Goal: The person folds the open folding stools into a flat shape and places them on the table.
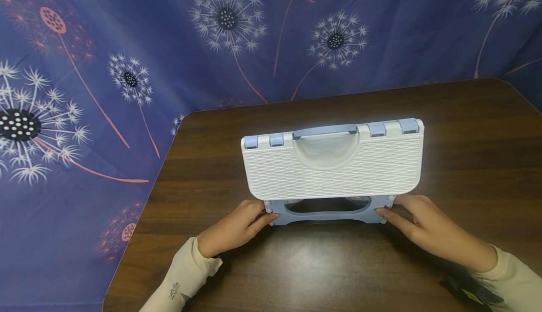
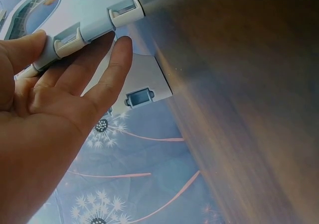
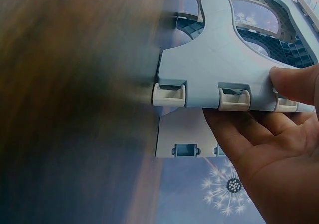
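A white and light blue folding stool point(image 1: 271, 175) stands on the table, its textured white top tilted toward me. Light blue hinges and a handle strip point(image 1: 325, 130) run along the upper edge. Below the top shows a blue leg panel point(image 1: 326, 216) with an oval cutout. My left hand point(image 1: 235, 227) grips this panel's left edge, thumb on the near face. At the opposite edge, my right hand point(image 1: 436, 232) holds it the same way. The right wrist view shows the leg panel point(image 3: 209, 59) with white hinge pieces; behind it stands a second, white-looking panel point(image 3: 182, 129).
The dark wooden table point(image 1: 322, 269) extends around the stool, with rounded far corners. A blue cloth point(image 1: 275, 29) with a dandelion print hangs behind and to the left of it. A black strap point(image 1: 470, 288) lies by the right sleeve.
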### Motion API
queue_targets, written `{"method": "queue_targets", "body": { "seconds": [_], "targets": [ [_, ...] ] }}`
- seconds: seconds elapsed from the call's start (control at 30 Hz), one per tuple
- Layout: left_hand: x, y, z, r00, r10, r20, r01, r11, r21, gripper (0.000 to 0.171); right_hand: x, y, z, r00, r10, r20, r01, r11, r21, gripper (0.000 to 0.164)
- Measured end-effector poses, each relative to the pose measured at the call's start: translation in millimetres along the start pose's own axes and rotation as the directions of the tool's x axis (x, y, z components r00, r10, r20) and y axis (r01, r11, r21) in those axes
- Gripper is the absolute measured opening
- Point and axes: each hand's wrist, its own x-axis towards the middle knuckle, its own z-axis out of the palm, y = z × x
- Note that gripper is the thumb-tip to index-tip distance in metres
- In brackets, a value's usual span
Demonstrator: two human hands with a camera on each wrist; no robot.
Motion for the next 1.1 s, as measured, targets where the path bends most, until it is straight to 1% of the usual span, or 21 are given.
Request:
{"method": "queue_targets", "body": {
  "seconds": [0.17, 0.23, 0.43, 0.5, 0.6, 0.8, 1.1],
  "targets": [
    [0.0, 0.5, -0.9, 1.000, -0.003, -0.005, 0.003, 1.000, 0.001, 0.022, 0.9, -1.1, -0.1, 1.000, 0.007, 0.002, -0.007, 1.000, -0.009, 0.027],
    [-0.4, 0.8, -1.0, 1.000, -0.005, -0.006, 0.005, 1.000, 0.007, 0.022, 0.9, -1.4, -0.1, 1.000, 0.013, 0.004, -0.013, 1.000, -0.008, 0.031],
    [-1.1, 0.9, 0.8, 1.000, -0.011, -0.001, 0.011, 1.000, 0.008, 0.020, -1.9, -1.8, 0.2, 1.000, 0.022, 0.015, -0.022, 1.000, 0.004, 0.033],
    [-0.8, 0.8, 1.1, 1.000, -0.013, -0.002, 0.013, 1.000, 0.003, 0.019, -2.2, -1.4, 0.4, 1.000, 0.020, 0.015, -0.020, 1.000, 0.005, 0.028],
    [-0.9, 0.1, 0.6, 1.000, -0.013, -0.007, 0.013, 1.000, 0.003, 0.018, -1.6, -0.8, 0.9, 1.000, 0.016, 0.011, -0.016, 1.000, 0.011, 0.028],
    [-1.1, -0.6, 0.9, 1.000, -0.009, -0.007, 0.009, 1.000, 0.004, 0.014, -1.3, -0.3, 2.1, 1.000, -0.006, -0.004, 0.006, 1.000, 0.004, 0.037],
    [-0.4, 1.5, -0.5, 1.000, -0.008, -0.001, 0.008, 1.000, 0.000, 0.014, -0.7, -0.7, 1.8, 1.000, -0.009, -0.003, 0.009, 1.000, 0.004, 0.036]
  ]
}}
